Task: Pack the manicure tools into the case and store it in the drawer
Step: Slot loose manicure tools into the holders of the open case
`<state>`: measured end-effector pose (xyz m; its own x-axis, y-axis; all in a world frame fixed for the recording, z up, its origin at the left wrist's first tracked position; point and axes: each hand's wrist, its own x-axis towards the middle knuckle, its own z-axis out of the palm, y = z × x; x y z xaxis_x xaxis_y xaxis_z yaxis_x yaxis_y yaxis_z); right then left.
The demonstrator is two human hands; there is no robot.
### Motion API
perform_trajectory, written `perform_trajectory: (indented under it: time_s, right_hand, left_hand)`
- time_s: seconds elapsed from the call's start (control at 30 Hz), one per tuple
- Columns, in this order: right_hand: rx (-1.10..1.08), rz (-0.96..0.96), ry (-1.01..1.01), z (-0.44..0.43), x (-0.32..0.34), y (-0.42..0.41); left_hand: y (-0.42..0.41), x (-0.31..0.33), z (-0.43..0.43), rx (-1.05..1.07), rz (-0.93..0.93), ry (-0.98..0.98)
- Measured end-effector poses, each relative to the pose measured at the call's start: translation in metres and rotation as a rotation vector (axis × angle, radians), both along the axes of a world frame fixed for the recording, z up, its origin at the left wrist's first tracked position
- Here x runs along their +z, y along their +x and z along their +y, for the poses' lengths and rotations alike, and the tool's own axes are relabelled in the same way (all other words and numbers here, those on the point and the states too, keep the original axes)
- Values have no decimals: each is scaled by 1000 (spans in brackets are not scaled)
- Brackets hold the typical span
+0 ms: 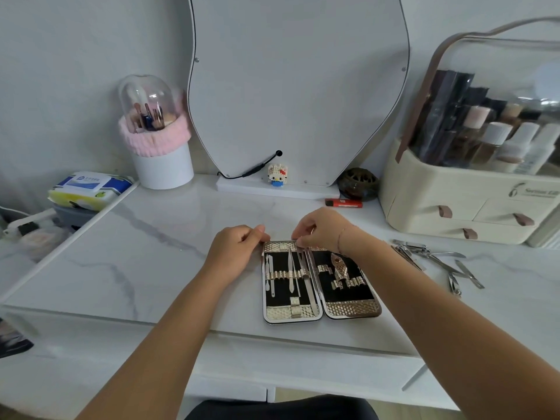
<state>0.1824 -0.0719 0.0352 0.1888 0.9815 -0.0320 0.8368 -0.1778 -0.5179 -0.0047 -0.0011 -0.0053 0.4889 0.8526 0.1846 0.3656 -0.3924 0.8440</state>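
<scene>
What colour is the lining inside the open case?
Black, with gold textured straps and borders, on the case; the head view shows it.

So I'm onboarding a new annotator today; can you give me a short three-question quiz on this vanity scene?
1. True or false: the manicure case lies open on the marble tabletop.
2. Where do the unpacked loose tools lie: A) left of the case, B) right of the case, C) inside the cosmetics organiser?
3. Which hand pinches a tool at the case's top edge, while the other steadies the corner?

Key
1. True.
2. B.
3. The right hand; the left hand steadies the corner.
</scene>
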Motion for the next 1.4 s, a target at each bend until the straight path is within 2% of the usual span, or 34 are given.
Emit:
perform_trajectory:
  time_s: [0.3,0.4,0.57,0.7,1.13,1.27,1.4]
  right_hand:
    - [-68,-15,51,-10,-3,-8]
    - [-92,13,159,-23,-5,-8]
    - [-356,52,363,-74,3,39]
    - [-479,24,200,-107,-5,72]
    - [-502,-168,-47,-95,-6,70]
    - [-479,-139,-43,-97,-6,70]
    - [-454,20,78,-104,-3,70]
  left_hand:
    - [1,3,-2,4,19,14]
    - [0,3,-3,-2,26,14]
    - [0,0,-2,-1,11,-12]
    - [1,-1,0,-3,-1,-11]
    - [0,-3,1,3,-8,-11]
    - [1,-4,3,2,-12,-14]
    - [1,-5,3,1,-18,-22]
